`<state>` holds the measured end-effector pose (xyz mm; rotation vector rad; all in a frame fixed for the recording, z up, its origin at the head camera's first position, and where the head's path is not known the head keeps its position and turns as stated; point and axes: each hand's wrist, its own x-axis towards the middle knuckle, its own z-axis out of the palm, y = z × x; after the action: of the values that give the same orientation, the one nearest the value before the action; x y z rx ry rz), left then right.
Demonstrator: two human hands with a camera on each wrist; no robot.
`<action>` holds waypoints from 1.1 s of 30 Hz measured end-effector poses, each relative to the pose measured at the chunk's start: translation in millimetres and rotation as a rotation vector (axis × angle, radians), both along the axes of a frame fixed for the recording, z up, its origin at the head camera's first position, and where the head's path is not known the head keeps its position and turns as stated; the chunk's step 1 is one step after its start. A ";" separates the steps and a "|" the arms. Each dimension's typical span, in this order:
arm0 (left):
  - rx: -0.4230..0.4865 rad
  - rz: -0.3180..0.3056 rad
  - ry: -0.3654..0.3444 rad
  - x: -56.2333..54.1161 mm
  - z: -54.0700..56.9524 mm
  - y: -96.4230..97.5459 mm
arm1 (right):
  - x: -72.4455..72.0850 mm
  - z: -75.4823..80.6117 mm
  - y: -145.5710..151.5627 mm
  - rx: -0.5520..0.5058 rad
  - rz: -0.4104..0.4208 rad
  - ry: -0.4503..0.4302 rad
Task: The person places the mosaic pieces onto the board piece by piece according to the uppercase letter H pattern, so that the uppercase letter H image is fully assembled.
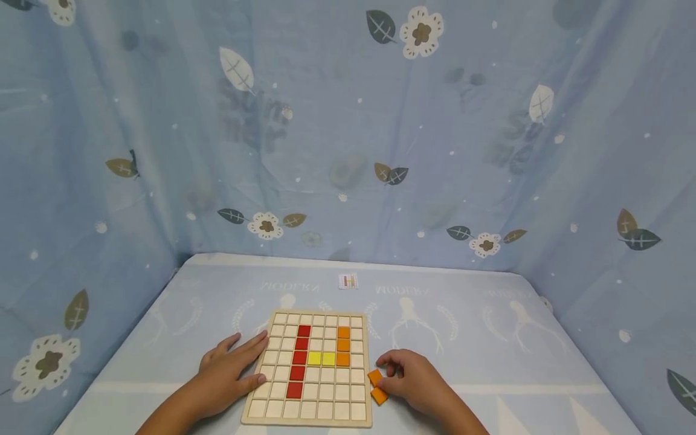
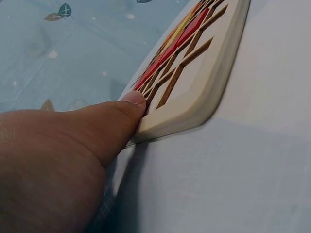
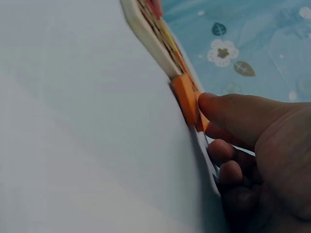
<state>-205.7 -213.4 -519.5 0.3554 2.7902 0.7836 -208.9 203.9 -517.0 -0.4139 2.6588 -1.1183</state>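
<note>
A wooden grid board (image 1: 307,422) lies flat, holding a column of red tiles (image 1: 298,357), two yellow tiles (image 1: 321,359) and a column of three orange tiles (image 1: 343,345). My left hand (image 1: 225,374) rests along the board's left edge, fingers extended and thumb (image 2: 129,104) over the rim. Right of the board, my right hand (image 1: 410,377) pinches a loose orange tile (image 1: 374,377) between curled forefinger and thumb (image 3: 221,107). Another orange tile (image 1: 379,396) lies just nearer to me, close by the thumb.
A small card (image 1: 348,281) with a printed coloured grid lies beyond the board. The patterned table cover (image 1: 462,338) extends to both sides. Blue floral curtains (image 1: 326,151) hang behind the table and at its left and right.
</note>
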 end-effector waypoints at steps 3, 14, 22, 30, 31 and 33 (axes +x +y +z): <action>0.000 -0.001 -0.006 -0.5 0.0 2.8 | 0.7 -2.3 -2.8 0.063 -0.011 0.033; -0.008 0.006 0.012 0.8 0.7 3.2 | 1.3 1.3 -8.1 0.074 -0.049 0.035; -0.006 0.005 0.026 3.1 3.3 3.5 | 2.1 -0.4 -6.2 0.019 -0.081 0.035; -0.012 0.010 0.019 2.1 1.7 2.9 | -0.8 0.0 -2.5 -0.048 -0.100 0.008; -0.012 0.008 0.019 1.7 1.4 2.8 | -1.1 0.3 -2.6 -0.056 -0.105 0.002; -0.015 0.011 0.012 1.0 0.8 2.5 | -2.3 1.1 -4.1 -0.075 -0.122 -0.005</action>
<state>-204.7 -211.0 -518.7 0.3433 2.8097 0.7657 -211.1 199.9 -515.9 -0.2644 2.6750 -1.2557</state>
